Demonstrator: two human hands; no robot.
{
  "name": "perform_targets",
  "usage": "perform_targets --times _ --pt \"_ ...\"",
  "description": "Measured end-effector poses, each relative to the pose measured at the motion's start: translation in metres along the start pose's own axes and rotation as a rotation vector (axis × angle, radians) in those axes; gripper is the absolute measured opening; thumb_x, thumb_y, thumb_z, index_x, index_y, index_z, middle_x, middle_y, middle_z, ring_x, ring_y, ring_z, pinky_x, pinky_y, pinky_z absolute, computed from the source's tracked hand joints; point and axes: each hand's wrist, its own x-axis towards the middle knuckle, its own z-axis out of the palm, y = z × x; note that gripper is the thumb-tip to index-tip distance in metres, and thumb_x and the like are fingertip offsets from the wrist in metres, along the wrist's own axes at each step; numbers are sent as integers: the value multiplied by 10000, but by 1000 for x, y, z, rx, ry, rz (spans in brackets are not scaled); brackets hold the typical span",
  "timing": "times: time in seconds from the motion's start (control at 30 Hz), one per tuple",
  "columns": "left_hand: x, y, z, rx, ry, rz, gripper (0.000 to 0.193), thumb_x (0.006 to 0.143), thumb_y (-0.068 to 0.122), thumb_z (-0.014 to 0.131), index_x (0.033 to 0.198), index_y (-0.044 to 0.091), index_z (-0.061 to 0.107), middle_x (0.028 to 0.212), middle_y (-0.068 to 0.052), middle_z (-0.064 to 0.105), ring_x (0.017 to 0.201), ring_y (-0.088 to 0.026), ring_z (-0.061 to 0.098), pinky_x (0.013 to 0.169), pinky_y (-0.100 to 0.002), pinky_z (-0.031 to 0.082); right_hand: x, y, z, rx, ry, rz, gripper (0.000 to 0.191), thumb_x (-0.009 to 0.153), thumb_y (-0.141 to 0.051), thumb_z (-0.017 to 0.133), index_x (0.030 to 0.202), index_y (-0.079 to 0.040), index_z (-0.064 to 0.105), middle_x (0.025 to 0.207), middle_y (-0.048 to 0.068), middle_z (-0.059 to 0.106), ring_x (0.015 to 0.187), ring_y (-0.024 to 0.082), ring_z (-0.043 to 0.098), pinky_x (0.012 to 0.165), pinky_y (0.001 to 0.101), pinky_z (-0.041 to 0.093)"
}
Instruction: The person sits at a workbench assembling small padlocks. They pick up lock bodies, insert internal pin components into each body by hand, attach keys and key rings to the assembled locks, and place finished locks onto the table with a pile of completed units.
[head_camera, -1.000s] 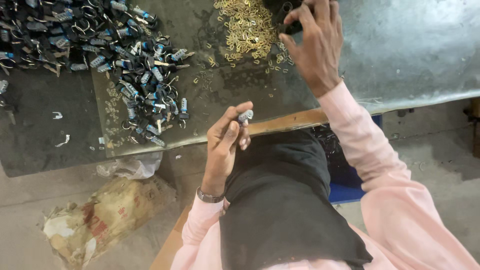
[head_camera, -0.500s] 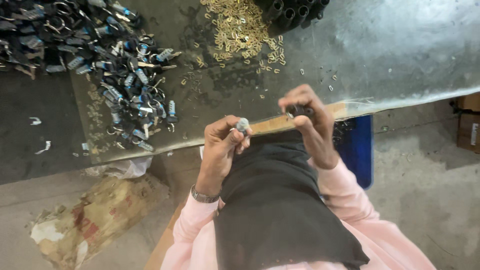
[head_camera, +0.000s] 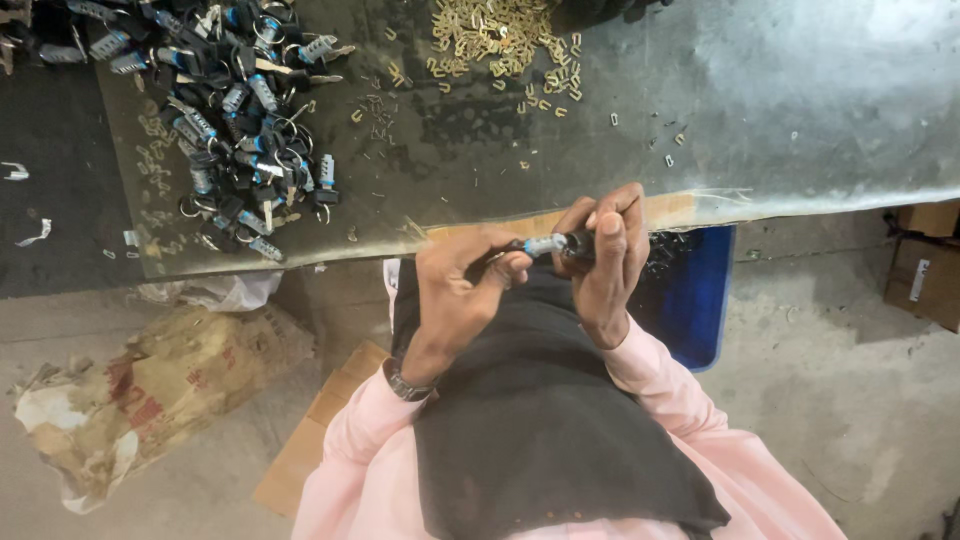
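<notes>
Far left on the floor: one crumpled brown paper sack (head_camera: 150, 390), one flattened piece of brown cardboard (head_camera: 315, 440) beside it

On the left of the grey, worn metal surface (head_camera: 800, 100): one large heap of small black-and-silver lock-like pieces with wire rings (head_camera: 235, 110), far too many to count, seemingly the finished or waiting stock; impossible to tell which

Further right, top centre: one loose pile of small brass-coloured clips (head_camera: 500, 40), also beyond counting, with a scatter of strays around it; judging by its size, plenty of work left

At the near edge of the surface, over a black cloth on the lap: left hand (head_camera: 460, 295), fingers closed round one small black-and-silver cylindrical piece with a blue band (head_camera: 545, 245); right hand (head_camera: 600, 260), fingers pinched tight on the dark end of that same piece, apparently mid-assembly, one unit in hand and not yet laid on the heap

Right of the hands, under the surface: one blue plastic crate (head_camera: 700, 300) with dark small parts inside; far right, two brown cardboard boxes (head_camera: 925, 270) on the floor
</notes>
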Motion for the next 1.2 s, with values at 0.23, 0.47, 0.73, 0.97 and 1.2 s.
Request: perform_targets --times 0.23,0.47,0.73,0.97,1.2 --pt "0 19 7 544 5 421 142 833 11 743 915 37 631 811 -87 604 749 -278 617 663 -383 459 -8 -10 -4 -421 71 -75 219 1139 -234 488 1015 -67 421 796 80 579 542 81 388 491 233 319" --pt "4 3 2 731 -315 725 229 715 72 735 926 64 646 895 -61 590 802 -227 583 717 -369 480 -8 -18 -23 -665 -147 79 222 1101 -119 530 895 -39 509 786 16 509 683 86 447 615 264 391" --pt "24 6 -16 578 -297 587 387 835 267 803 1146 69 683 1109 -40 694 1007 -248 638 895 -398 467 -37 -28 -83 -846 3 60 200 1104 -116 562 925 -33 592 824 25 500 749 95 471 703 271 391" --pt "44 -6 -118 1011 212 258 160 1026 93 761 1179 118 723 1070 -20 695 1041 -251 646 946 -412 434 -55 -34 -160 -1506 27 -89 189 994 -146 697 1028 35 653 1040 207 685 928 341 639 808 411 497" --pt "115 -34 -141 1322 258 421 249 918 186 821 1139 109 738 1095 -65 608 1060 -261 553 929 -434 373 -36 -51 -134 -1060 -215 412 226 943 -169 700 1116 -23 700 1101 124 759 1006 211 732 833 321 536"
